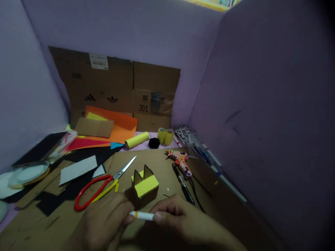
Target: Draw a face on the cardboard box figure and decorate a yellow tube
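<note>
Between my two hands lies a white marker (143,216) with an orange band, held level near the bottom of the head view. The fingers of my left hand (107,216) close on its banded end. My right hand (175,212) pinches the other end between thumb and fingers. Just beyond them stands a small box (146,186) with a yellow top and two dark pointed ears. Scissors (104,186) with red and yellow handles lie open at the left of the box, near my left hand.
A patterned glue gun (180,162) and a black pen (183,183) lie right of the box. Yellow rolls (137,140) and black yarn (154,143) are behind. Paper and cardboard scraps (78,169) cover the left. A cardboard panel (117,83) leans on the back wall.
</note>
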A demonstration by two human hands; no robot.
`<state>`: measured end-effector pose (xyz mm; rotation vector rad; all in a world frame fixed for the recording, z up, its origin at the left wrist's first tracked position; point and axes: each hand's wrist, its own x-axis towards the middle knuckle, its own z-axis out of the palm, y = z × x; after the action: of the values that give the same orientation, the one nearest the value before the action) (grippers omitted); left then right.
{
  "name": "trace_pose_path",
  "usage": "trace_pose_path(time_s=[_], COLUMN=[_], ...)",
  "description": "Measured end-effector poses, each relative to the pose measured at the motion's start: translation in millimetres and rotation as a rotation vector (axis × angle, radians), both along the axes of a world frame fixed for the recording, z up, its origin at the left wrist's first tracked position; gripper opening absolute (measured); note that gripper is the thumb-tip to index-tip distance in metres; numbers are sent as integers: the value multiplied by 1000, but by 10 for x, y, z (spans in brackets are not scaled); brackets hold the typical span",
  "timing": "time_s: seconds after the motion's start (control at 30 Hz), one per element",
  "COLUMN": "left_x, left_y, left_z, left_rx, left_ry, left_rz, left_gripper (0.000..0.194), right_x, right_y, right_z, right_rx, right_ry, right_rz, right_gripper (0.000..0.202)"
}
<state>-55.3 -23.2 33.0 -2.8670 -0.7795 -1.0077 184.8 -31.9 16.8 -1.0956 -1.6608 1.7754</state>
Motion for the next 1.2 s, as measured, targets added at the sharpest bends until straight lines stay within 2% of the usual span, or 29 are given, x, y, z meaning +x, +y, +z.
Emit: trace_pose_path(time_s=[0.1,0.17,0.27,0.33,0.43,0.47,0.5,0.57,0.67,0.73,0.8,0.87,1.03,1.13,1.2], left_x=[26,74,138,123,37,18,14,52,150,186,192,200,341,437,471], left_y=[-2,-23,-53,-44,23,52,80,125,156,154,138,120,137,182,184], left_z=[-30,-50,-82,-84,-56,-52,-57,-100,-205,-264,-306,-342,-407,-361,-272], left_rx=[98,101,74,-11,-263,-332,-364,-388,-390,-393,-428,-505,-712,-714,-712], left_ry=[93,93,-25,-115,-193,-163,-87,57,197,201,107,-9,-139,-190,-261], left_rz=[32,81,166,274,644,727,749,724,686,664,634,608,583,582,575], left_gripper=[14,15,25,32,42,43,44,41,29,28,51,72,94,89,81], right_x=[-14,-19,26,112,287,338,376,411,388,361,338,312,185,115,100], right_y=[-4,-8,-3,14,69,95,123,182,258,289,301,302,287,280,281], right_z=[34,78,145,180,199,194,183,153,123,130,148,156,39,-78,-132], right_rx=[90,175,301,405,536,537,508,405,269,208,139,98,152,217,247], right_ry=[-77,-121,-202,-252,-226,-167,-82,141,452,571,638,691,712,556,466], right_rz=[12,24,21,-21,-246,-366,-467,-609,-688,-732,-760,-793,-761,-706,-656], right_gripper=[43,42,38,34,28,27,25,25,36,29,22,24,40,45,46])
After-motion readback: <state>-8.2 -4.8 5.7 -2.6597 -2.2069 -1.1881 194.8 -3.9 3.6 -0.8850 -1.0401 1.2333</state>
